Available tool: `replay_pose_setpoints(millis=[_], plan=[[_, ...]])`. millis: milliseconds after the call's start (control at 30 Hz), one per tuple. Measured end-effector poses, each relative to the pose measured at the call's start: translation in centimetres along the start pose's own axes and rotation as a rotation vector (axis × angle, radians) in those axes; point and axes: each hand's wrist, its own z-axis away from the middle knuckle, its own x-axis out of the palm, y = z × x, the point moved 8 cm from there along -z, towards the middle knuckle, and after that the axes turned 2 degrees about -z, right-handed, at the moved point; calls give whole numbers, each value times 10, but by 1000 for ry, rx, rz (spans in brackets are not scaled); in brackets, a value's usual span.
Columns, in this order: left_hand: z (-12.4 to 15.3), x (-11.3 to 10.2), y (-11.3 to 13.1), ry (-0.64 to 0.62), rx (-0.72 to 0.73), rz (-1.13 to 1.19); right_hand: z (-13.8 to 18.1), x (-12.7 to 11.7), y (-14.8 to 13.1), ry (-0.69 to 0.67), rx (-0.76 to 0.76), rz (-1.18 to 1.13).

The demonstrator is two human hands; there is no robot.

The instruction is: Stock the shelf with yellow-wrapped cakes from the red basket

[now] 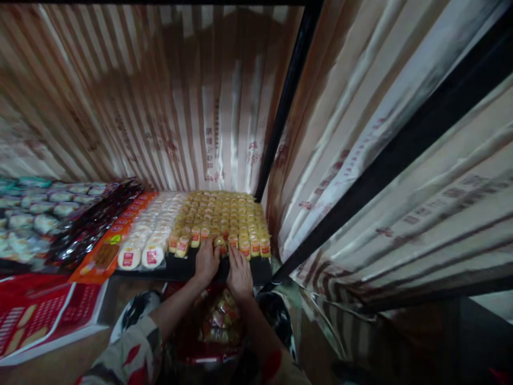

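Note:
Rows of small yellow wrapped snack packets [224, 211] with red labels stand on a black shelf [262, 271]. At the front of these rows, my left hand [207, 263] has its fingers curled against a yellow packet [220, 245], which sits by its thumb. Just to the right, my right hand [240, 275] rests its stretched fingers on the front packets, palm down; nothing shows in its grasp. Below my forearms, between my knees, is a red container [188, 347] with more wrapped yellow packets [222, 318] inside.
White round packets [152, 255] line the shelf to the left, beside an orange package [96, 262] and dark shiny packages [86, 230]. A red printed bag [44, 313] lies at lower left. Black frame bars [360, 176] and printed curtain-like sheeting [224, 107] enclose the shelf.

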Motion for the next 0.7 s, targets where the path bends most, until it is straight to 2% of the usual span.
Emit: replay_pose_setpoints(millis=[267,400,500,700], plan=[[-5,11,12,-17,72,4,2,3,4,89,-7,-27],[-6,15,10,-40,66,2,3,3,5,114,-8,-35],[-6,20,3,-82,38,-69,3,3,4,130,-26,-45],[-2,28,3,-124,115,-221,3,2,3,148,-36,-53]])
